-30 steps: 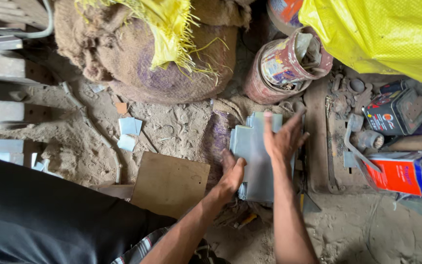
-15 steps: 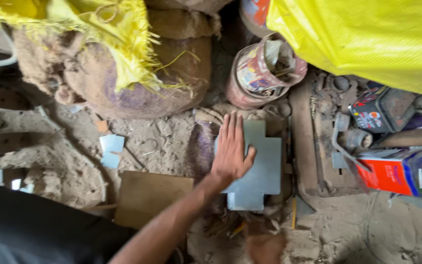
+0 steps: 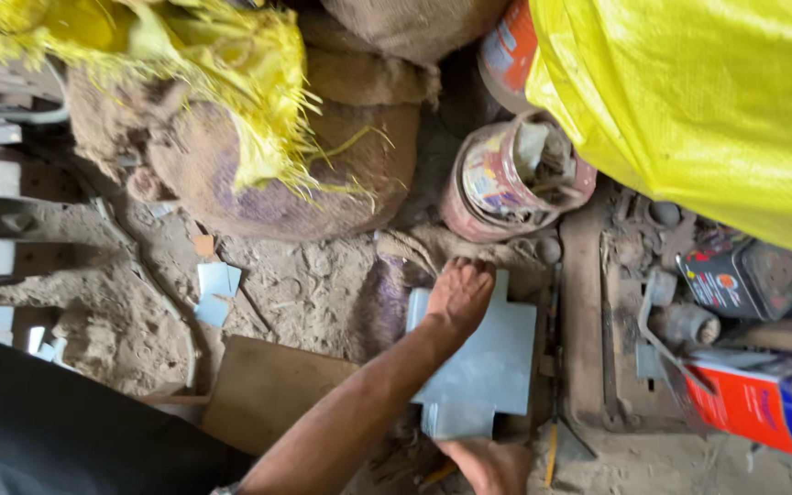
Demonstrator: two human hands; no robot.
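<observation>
While our left hand (image 3: 458, 295) lies flat with its fingers together on the grey cross-shaped metal plate (image 3: 486, 367) resting on the sandy floor (image 3: 313, 293) beside a rusty paint can (image 3: 506, 179), our right hand (image 3: 488, 463) touches the plate's lower edge, its grip hidden from us.

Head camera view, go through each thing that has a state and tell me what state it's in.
Metal plate: flat on the dirt, pressed down.
Left hand: palm down on the plate.
Right hand: at the plate's near edge, grip unclear.
Paint tin: open, tipped, scraps inside.
Burlap sack: full, lying down.
</observation>
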